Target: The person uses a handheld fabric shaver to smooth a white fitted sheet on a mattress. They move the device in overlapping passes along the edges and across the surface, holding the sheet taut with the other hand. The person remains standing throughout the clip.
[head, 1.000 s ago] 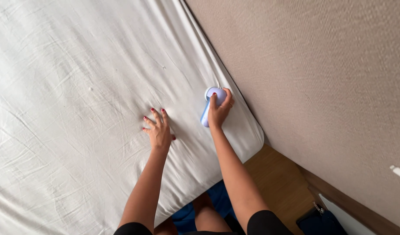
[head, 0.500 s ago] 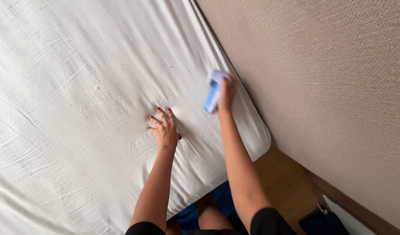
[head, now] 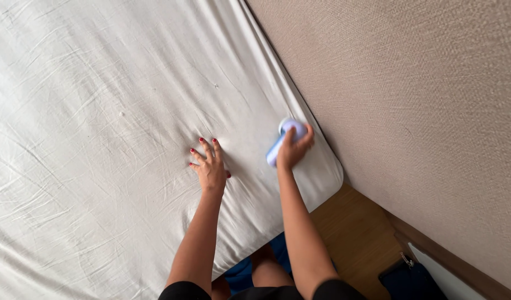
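A wrinkled white sheet covers the mattress that fills most of the view. My left hand lies flat on the sheet with its fingers spread. My right hand grips a small light-blue handheld device with a round white head, pressed against the sheet close to the mattress's right edge. The device's head points toward the wall. My fingers cover part of its body.
A beige textured wall runs along the mattress's right edge. A wooden floor shows beyond the mattress corner. A dark bag stands by the wall at lower right. My legs and blue clothing are below.
My right hand has slid the blue device along the sheet near the wall side. My left hand stays flat on the sheet. The view has shifted slightly.
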